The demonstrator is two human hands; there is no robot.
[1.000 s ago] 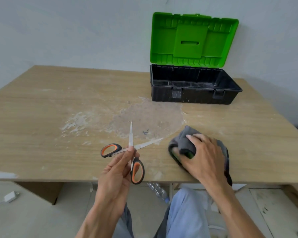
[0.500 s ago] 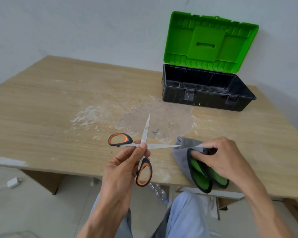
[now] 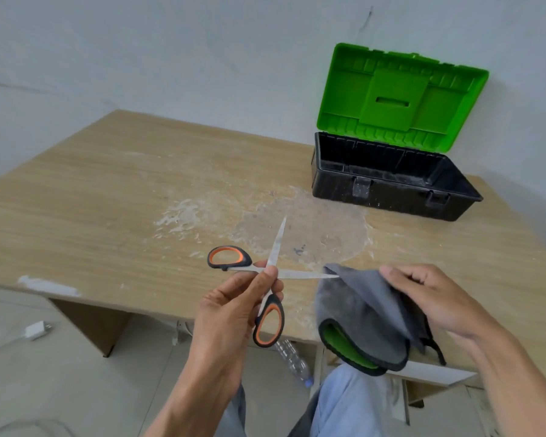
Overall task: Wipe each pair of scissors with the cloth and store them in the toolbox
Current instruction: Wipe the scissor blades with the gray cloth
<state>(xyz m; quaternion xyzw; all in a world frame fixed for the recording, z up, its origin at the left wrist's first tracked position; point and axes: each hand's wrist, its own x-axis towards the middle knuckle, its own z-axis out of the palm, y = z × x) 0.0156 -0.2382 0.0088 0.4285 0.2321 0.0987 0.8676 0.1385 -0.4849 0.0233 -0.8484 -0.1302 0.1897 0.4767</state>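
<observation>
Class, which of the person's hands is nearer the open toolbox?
Right. The right hand, holding the cloth, is directly in front of the toolbox; the left hand, holding the scissors, is farther left.

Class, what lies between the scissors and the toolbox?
In the head view, nothing but bare table with a pale, scuffed patch lies between the scissors and the toolbox.

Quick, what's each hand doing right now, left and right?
Left hand: pinching the opened orange-and-black-handled steel scissors near the pivot.
Right hand: gripping the folded grey cloth with green lining.
</observation>
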